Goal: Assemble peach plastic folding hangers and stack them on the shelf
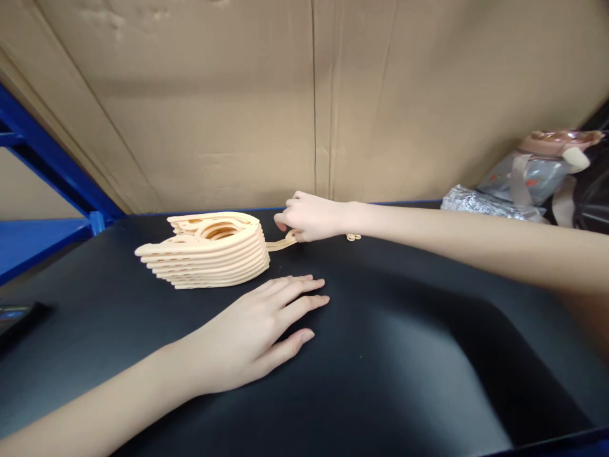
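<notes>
A stack of cream plastic hangers [209, 260] lies on the black tabletop [333, 393], left of the middle. My left hand [257, 330] rests palm down in front of the stack, its fingers spread and nothing in it. Beyond it, to the right of the stack, my right hand [311, 217] has its fingers curled over another cream piece [284, 243]. That piece is partly hidden under the hand, and whether the fingers grip it cannot be made out. Small cream ends [353, 237] show behind the right wrist.
Cardboard [228, 114] stands along the back edge. At the right back are crumpled clear plastic [490, 204] and a clear bottle with a pink lid [537, 171]. Blue metal framing [52, 158] rises at the left, and a dark device [16, 317] lies at the left edge.
</notes>
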The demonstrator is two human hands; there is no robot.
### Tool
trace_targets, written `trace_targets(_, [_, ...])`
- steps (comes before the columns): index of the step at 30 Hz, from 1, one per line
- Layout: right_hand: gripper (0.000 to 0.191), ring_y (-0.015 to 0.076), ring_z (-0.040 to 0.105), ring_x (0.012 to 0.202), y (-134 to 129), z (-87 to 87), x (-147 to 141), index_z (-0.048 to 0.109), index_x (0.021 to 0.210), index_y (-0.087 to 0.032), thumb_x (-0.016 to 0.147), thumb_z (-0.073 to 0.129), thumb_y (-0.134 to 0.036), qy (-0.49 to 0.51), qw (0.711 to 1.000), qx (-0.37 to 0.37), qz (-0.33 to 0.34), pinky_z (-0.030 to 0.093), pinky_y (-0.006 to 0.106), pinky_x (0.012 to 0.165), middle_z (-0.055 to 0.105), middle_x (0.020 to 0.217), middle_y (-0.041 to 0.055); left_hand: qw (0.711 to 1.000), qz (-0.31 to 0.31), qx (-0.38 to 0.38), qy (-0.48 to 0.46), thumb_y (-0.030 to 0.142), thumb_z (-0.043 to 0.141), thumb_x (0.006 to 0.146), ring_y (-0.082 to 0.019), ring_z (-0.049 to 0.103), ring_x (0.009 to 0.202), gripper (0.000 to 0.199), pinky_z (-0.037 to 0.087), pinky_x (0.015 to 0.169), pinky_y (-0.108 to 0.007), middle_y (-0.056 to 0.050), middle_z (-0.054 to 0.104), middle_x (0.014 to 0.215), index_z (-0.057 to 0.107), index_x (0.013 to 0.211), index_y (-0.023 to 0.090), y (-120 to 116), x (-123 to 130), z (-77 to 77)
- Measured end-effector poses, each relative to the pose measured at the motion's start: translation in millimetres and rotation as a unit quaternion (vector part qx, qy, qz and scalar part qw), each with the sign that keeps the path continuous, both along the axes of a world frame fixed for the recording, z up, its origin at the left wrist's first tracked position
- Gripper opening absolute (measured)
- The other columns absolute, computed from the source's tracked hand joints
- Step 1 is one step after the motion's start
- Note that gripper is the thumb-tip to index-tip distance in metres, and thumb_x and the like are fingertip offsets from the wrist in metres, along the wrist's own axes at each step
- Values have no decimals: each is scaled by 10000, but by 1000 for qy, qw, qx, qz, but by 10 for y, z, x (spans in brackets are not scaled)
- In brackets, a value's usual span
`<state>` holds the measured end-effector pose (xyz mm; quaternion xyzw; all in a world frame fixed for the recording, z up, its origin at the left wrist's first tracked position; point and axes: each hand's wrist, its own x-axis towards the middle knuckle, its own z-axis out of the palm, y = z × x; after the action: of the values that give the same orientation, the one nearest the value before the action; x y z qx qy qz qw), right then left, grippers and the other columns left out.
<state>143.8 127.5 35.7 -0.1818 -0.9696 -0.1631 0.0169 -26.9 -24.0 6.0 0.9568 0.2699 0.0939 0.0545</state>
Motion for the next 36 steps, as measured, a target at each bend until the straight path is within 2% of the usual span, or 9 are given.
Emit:
trace_targets(5, [198, 232, 568, 826, -241, -29, 242, 583, 1001, -145, 813, 525, -152, -2, 998, 21, -59, 326, 338, 779, 653, 827, 89, 1000, -6, 1, -4, 267, 441, 962, -239, 459, 1310, 380, 422, 1072, -412, -78, 478, 1434, 490, 1337, 239, -11, -1, -9])
trace_targets(8, [215, 237, 566, 881, -429, -55, 429, 579, 986, -132, 791, 501, -87, 10, 997, 10, -72, 319, 346, 806, 668, 917, 103, 1000, -12, 11, -9, 244, 430, 963, -224, 470, 1296, 356, 429, 1068, -387, -74, 490, 1419, 513, 1308, 229, -22, -1, -12])
trace_targets(10, [195, 251, 561, 904, -586, -81, 565, 583, 972, -123, 806, 486, -88, 24, 997, 19, -69, 320, 370, 829, 673, 952, 116, 999, -17, 45, -10, 234, 437, 956, -228, 483, 1279, 351, 427, 1068, -389, -78, 506, 1404, 523, 1296, 215, -42, 8, -8])
trace_targets(15, [186, 238, 550, 923, -1024, -183, 867, 620, 966, -151, 873, 460, -133, 79, 993, -3, -88, 305, 403, 958, 677, 896, 75, 981, -8, 193, -18, 153, 448, 926, -273, 502, 1252, 386, 405, 1069, -437, -106, 570, 1334, 513, 1306, 152, -125, 124, 44])
trace_targets(19, [220, 219, 545, 896, -1280, -269, 994, 640, 946, -153, 917, 422, -156, 105, 990, 13, -94, 311, 404, 995, 647, 877, 65, 975, 26, 219, -26, 152, 467, 916, -277, 572, 1133, 343, 477, 958, -411, -139, 629, 1214, 534, 1244, 82, -157, 326, 89])
trace_targets(22, [223, 203, 544, 888, -1367, -304, 1033, 642, 939, -160, 918, 420, -152, 119, 988, 4, -99, 310, 399, 1017, 636, 877, 53, 984, 35, 176, -11, 169, 521, 894, -242, 629, 897, 263, 525, 765, -375, -101, 669, 1037, 589, 1141, 108, -147, 486, 64])
trace_targets(25, [232, 191, 549, 883, -1393, -308, 1053, 647, 940, -162, 932, 415, -172, 137, 986, -14, -98, 319, 398, 1017, 637, 883, 45, 977, 32, 208, 16, 87, 482, 892, -204, 602, 729, 225, 497, 659, -346, -47, 648, 842, 625, 1061, 125, -117, 581, -20])
trace_targets(29, [219, 176, 557, 890, -1401, -293, 1079, 651, 962, -165, 938, 435, -190, 161, 981, -44, -103, 318, 392, 1017, 641, 892, 24, 956, 21, 292, 14, 49, 484, 879, -204, 570, 683, 232, 438, 610, -342, -37, 622, 793, 638, 1045, 100, -71, 566, -107])
trace_targets(36, [208, 172, 558, 939, -1407, -286, 1100, 629, 1065, -182, 937, 471, -228, 171, 973, -95, -120, 330, 380, 993, 643, 977, 20, 949, 11, 316, -1, 58, 481, 895, -191, 580, 692, 210, 391, 636, -329, -28, 641, 781, 645, 1016, 106, -66, 485, -60])
